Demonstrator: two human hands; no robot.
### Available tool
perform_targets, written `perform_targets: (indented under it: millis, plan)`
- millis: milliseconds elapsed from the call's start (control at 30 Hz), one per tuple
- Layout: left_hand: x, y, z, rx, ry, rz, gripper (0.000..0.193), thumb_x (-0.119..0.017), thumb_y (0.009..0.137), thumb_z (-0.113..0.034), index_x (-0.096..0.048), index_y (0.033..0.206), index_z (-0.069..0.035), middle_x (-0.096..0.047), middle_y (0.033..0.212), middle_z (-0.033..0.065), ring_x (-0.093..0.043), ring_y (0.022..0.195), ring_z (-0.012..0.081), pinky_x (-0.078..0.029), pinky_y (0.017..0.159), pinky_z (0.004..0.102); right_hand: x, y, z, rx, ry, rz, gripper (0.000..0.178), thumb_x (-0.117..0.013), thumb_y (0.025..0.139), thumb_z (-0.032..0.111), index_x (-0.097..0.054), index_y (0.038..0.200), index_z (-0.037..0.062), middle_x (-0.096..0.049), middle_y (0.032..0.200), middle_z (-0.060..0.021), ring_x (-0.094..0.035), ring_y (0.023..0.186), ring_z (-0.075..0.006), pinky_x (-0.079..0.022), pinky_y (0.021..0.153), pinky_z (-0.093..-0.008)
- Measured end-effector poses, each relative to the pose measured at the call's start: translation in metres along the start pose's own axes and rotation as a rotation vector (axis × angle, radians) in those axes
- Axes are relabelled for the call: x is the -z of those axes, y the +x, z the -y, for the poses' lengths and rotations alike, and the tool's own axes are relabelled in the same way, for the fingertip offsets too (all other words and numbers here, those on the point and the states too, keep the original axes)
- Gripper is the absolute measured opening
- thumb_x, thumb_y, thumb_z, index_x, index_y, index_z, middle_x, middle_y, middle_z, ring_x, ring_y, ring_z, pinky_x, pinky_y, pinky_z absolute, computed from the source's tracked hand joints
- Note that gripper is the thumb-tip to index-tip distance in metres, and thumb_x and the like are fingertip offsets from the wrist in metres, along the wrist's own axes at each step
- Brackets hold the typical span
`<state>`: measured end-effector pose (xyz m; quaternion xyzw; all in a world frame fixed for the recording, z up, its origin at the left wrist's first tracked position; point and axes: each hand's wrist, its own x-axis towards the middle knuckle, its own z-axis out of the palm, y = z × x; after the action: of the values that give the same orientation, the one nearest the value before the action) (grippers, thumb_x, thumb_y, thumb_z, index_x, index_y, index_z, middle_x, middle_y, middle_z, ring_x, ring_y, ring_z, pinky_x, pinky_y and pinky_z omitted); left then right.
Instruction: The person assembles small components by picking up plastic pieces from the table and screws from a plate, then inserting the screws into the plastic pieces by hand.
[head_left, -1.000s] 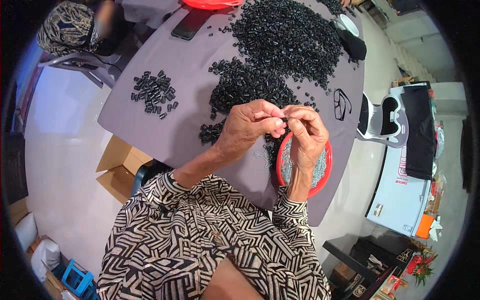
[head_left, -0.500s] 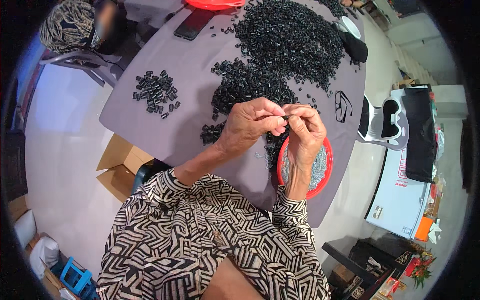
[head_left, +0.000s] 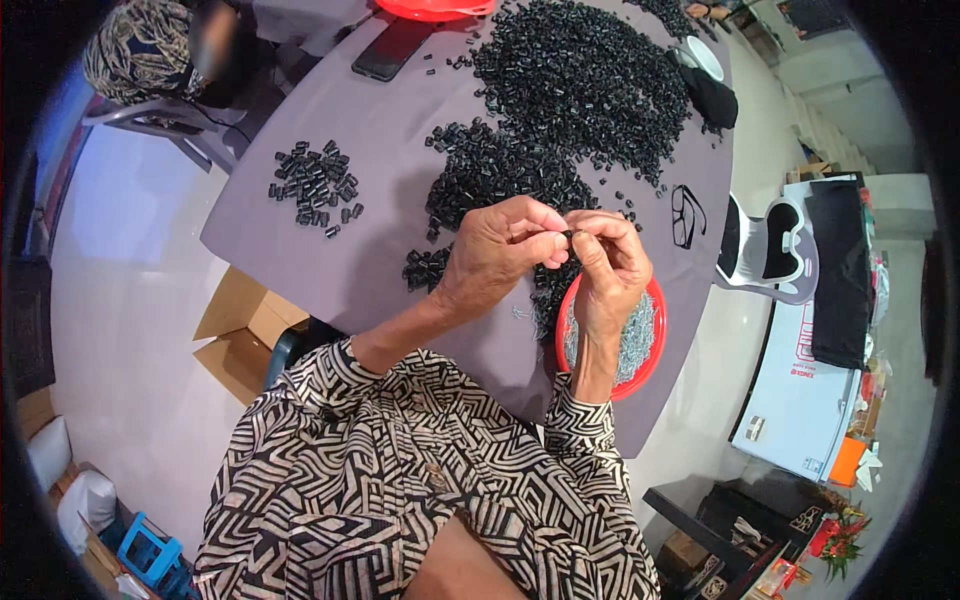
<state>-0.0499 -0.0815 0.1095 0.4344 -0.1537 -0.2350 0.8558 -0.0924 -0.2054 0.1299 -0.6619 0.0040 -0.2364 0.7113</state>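
Observation:
My left hand (head_left: 505, 250) and my right hand (head_left: 610, 262) meet over the table, fingertips pinched together on one small black cylindrical piece (head_left: 569, 235). Most of that piece is hidden by the fingers. Beneath and beyond my hands lies a large heap of small black cylindrical pieces (head_left: 580, 80). Under my right wrist stands a red basin (head_left: 660, 340) filled with thin silvery metal pins (head_left: 640, 340). A smaller group of black pieces (head_left: 315, 185) lies apart on the left of the table.
On the grey tabletop (head_left: 390, 130) are a dark phone (head_left: 392, 50), eyeglasses (head_left: 687, 215), a white bowl (head_left: 703, 58) and a red container (head_left: 435, 8). An open cardboard box (head_left: 240, 340) sits on the floor at left. A person in a patterned garment (head_left: 135, 50) sits at upper left.
Both hands keep nearly the same pose, still pinched together on the small black piece. The whole view has shifted very slightly.

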Motion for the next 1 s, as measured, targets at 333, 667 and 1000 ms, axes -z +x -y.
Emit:
perform_targets:
  millis: [333,667,1000]
  plan:
    - [0.008,0.008,-0.009,0.081,0.084,0.046,0.015,-0.058,0.081,-0.005,-0.061,0.094,0.003,-0.063,0.08,0.0076,-0.059,0.071,0.012,-0.049,0.068,0.0241,0.007,0.005,-0.01,-0.019,0.034,0.032,0.005,-0.058,0.077,-0.002,-0.057,0.081,-0.003,-0.058,0.083,-0.0087,-0.054,0.079,-0.0149,-0.042,0.071,-0.0251]
    - [0.006,0.005,-0.009,0.085,0.072,0.03,0.015,-0.058,0.082,-0.006,-0.061,0.093,0.003,-0.063,0.079,0.0069,-0.06,0.072,0.0111,-0.05,0.068,0.0231,0.01,0.007,-0.001,-0.073,-0.088,0.068,0.006,-0.059,0.079,0.0,-0.058,0.085,-0.0031,-0.058,0.084,-0.0068,-0.053,0.076,-0.0116,-0.041,0.068,-0.0223]
    - [0.0,0.003,-0.007,0.024,0.113,-0.038,0.013,-0.058,0.081,-0.003,-0.061,0.092,0.003,-0.063,0.08,0.0069,-0.06,0.072,0.0105,-0.049,0.068,0.022,0.006,0.007,0.007,0.115,-0.425,0.106,0.005,-0.058,0.08,0.001,-0.057,0.084,-0.0022,-0.057,0.081,-0.0043,-0.051,0.075,-0.0102,-0.041,0.068,-0.0213]
